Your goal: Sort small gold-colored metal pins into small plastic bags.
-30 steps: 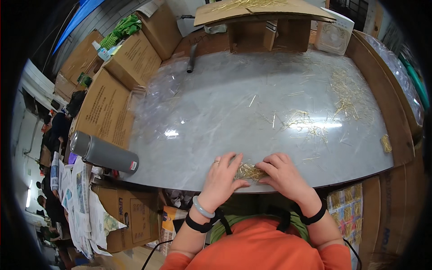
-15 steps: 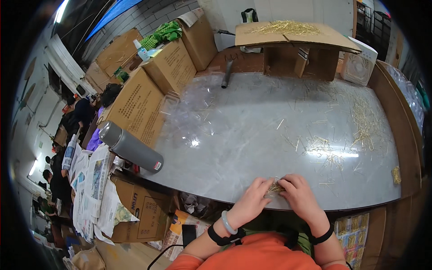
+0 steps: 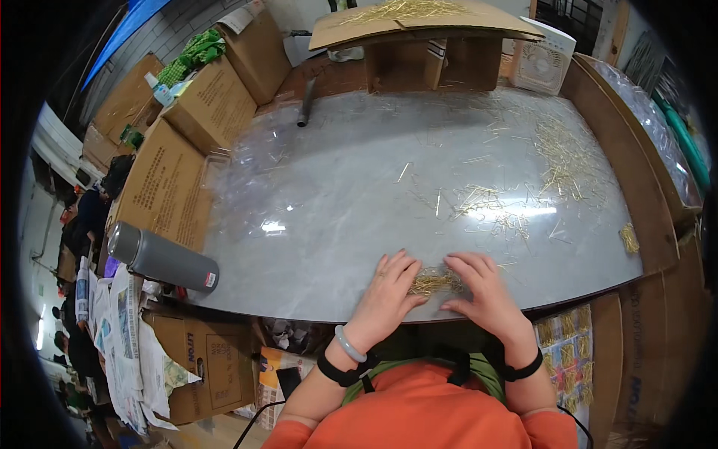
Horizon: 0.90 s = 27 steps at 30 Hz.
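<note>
A small bundle of thin gold wire pins lies near the table's front edge, between my two hands. My left hand curls round the bundle's left end, fingers beyond it and thumb on the near side. At the other end, my right hand has its thumb and fingers apart, close around the pins but not closed on them. Loose gold pins are scattered farther off on the grey table.
A grey bottle stands at the left table edge beside cardboard boxes. Clear plastic bags lie near them. At the back are a dark tube, a cardboard shelf topped with pins and a white fan. Another bundle sits far right.
My hands have spread apart, and the pin bundle between them shows more fully. My right hand's fingers have opened. The whole view has shifted, so the table appears farther left and higher.
</note>
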Available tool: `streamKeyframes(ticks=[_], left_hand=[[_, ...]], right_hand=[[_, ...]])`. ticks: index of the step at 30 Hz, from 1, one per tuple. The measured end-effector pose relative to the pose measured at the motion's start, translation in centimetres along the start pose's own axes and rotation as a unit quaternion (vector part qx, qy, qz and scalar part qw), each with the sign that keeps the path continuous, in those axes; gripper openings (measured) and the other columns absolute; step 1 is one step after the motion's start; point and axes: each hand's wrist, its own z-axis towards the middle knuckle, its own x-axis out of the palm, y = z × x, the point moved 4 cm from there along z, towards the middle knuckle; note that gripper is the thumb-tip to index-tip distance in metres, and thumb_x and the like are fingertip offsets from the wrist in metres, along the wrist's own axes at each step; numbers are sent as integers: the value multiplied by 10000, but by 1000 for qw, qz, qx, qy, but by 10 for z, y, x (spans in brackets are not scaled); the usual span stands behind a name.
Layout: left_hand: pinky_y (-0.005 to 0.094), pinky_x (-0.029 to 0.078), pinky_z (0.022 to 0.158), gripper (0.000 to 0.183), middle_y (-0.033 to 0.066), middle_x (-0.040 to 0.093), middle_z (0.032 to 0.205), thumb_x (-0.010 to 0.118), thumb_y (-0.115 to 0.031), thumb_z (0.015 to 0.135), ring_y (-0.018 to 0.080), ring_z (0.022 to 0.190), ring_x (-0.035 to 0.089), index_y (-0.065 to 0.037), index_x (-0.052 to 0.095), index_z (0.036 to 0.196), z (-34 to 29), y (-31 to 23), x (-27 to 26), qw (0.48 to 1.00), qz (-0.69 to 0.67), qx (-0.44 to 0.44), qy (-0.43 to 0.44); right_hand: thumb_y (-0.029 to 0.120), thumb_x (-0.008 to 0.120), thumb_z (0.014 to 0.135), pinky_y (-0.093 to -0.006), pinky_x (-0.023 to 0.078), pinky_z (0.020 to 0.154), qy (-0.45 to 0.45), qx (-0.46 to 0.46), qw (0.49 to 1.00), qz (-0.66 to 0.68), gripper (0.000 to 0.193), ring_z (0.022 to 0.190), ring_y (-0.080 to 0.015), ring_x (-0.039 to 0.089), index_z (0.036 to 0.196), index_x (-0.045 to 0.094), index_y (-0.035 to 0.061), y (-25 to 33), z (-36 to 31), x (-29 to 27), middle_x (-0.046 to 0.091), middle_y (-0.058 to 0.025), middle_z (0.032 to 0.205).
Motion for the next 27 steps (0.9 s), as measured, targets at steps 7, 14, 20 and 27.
streamKeyframes(ticks=[7, 14, 20, 27], left_hand=[[534, 335, 1187, 635, 190, 522, 1405, 783, -160, 859, 427, 1401, 434, 8, 525, 1415, 12, -9, 2, 999, 10, 42, 14], [517, 349, 1185, 682, 239, 493, 1433, 761, -82, 865, 459, 1377, 441, 9, 463, 1472, 5, -6, 5, 1000, -20, 2, -18], [526, 332, 1202, 731, 263, 474, 1446, 748, -65, 872, 468, 1367, 445, 39, 391, 1501, 4, -1, 4, 999, -23, 28, -12], [541, 326, 1206, 716, 272, 466, 1438, 750, -78, 876, 457, 1380, 438, 47, 399, 1487, 2, -5, 2, 1000, 7, 19, -17]], right_hand=[[20, 762, 811, -416, 528, 874, -47, 42, 997, -49, 411, 1075, -319, 634, 1205, 656, 71, -11, -19, 12, 698, -108, 1082], [28, 726, 878, -453, 518, 968, -145, 71, 985, 59, 407, 1177, -380, 606, 1268, 610, 23, 3, -14, 27, 636, -190, 1248], [80, 763, 844, -451, 480, 1027, 3, -66, 997, -50, 550, 1242, -374, 551, 1341, 546, -9, 12, 8, 30, 596, -192, 1300], [62, 752, 847, -449, 469, 1029, 23, 5, 999, 34, 564, 1185, -401, 557, 1361, 535, -15, -3, -3, 30, 563, -202, 1320]])
